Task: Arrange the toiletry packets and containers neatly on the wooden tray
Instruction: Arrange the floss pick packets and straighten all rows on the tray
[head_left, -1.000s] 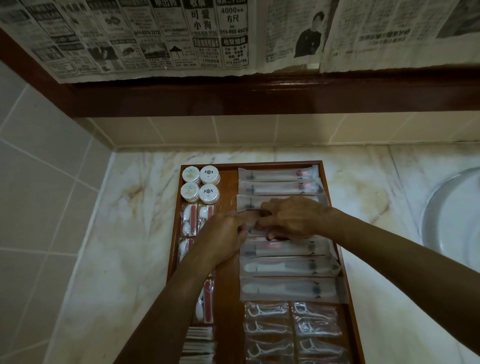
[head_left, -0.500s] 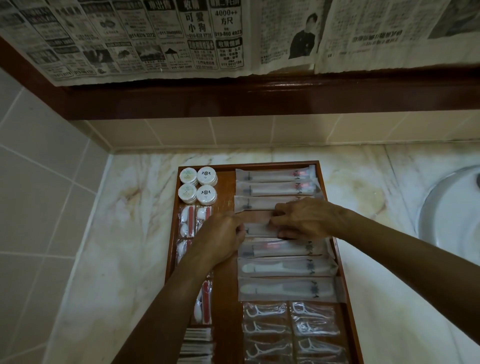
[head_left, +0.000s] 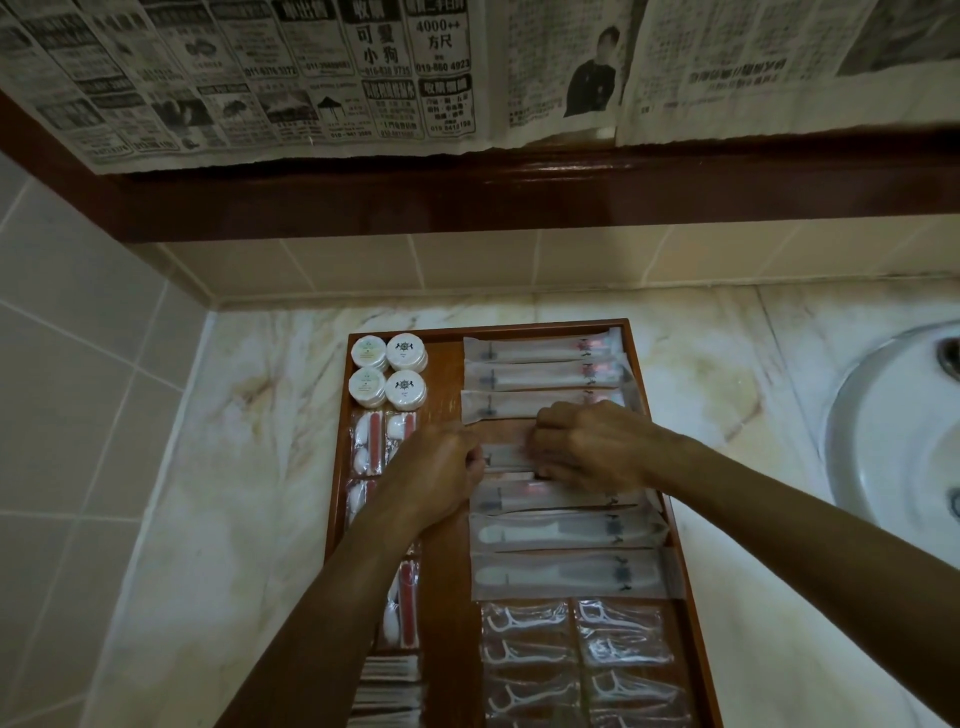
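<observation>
While nearly sorted on tray (head_left: 652, 395): thin packet (head_left: 506, 457) pinched at both ends by left hand (head_left: 441, 475) and right hand (head_left: 587, 449).
Light, floppy, slippery; best held by the ends.

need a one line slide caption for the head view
Both hands hold a long packet over the wooden tray on a marble counter.

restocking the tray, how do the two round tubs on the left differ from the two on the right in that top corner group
The left round tubs have pale lids with a faint greenish mark; the right round tubs have whiter lids with a bold dark emblem. The left tubs sit against the wooden tray wall; the right tubs sit on the inner side. The right ones look slightly larger, though that may be the lens. All four are small, round, upright and untouched by either hand.
</observation>
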